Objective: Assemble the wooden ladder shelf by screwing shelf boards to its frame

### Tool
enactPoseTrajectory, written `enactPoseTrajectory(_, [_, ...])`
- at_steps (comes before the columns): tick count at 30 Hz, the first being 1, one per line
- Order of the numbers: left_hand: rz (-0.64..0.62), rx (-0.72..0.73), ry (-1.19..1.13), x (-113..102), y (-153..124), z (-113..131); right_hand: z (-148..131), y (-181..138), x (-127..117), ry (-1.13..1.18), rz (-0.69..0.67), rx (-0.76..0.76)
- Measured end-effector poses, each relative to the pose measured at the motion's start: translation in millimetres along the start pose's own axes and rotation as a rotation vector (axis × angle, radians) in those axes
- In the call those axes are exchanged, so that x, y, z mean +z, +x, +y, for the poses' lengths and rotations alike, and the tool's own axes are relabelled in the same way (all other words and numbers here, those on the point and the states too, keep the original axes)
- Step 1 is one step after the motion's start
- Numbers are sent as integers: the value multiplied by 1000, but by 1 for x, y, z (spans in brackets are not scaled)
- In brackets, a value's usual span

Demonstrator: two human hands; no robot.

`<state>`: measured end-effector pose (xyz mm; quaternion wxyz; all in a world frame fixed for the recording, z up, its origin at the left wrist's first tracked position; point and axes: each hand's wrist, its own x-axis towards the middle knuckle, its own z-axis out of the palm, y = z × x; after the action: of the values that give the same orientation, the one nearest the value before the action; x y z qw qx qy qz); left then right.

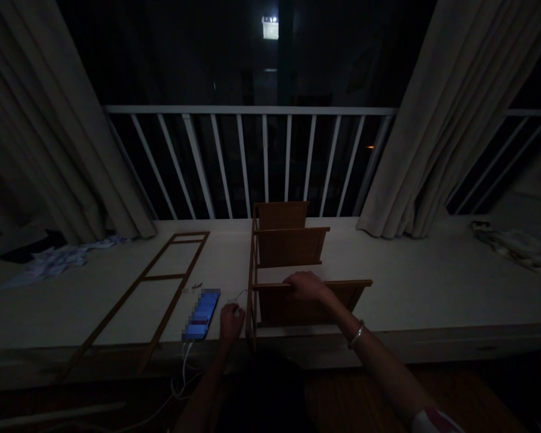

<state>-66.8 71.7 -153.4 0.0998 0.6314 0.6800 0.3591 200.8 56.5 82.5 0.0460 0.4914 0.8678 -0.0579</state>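
On the pale ledge [433, 282], a flat wooden side frame [148, 288] lies at the left, with a lit phone [202, 314] just beside it. My left hand [231, 322] is curled around something small next to the phone; I cannot tell what. My right hand [307, 285] closes over the top edge of the nearest of 3 panels in the wooden rack [288, 264], whose slots hold nothing.

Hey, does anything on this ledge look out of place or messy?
Yes. Crumpled white papers lie scattered at the far left by the curtain, and a rumpled pale cloth sits far right. The brown wooden ladder-like frame lies flat, angled across the ledge.
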Motion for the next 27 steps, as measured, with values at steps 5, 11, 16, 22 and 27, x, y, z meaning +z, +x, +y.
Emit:
enactPoseTrajectory(5, [36, 114, 57, 1, -4, -9, -2, 4, -1, 8, -3, -3])
enactPoseTrajectory(11, [66, 127, 114, 2, -4, -14, -2, 12, 0, 6, -19, 25])
enactPoseTrajectory(16, [59, 134, 146, -1, -5, -16, -3, 14, 2, 10, -18, 20])
enactPoseTrajectory(22, [-1, 85, 251, -11, -6, 0, -3, 11, 3, 23, -7, 9])
enactPoseTrajectory(27, [-79, -11, 351, -18, -6, 20, -3, 10, 5, 26, 4, 6])
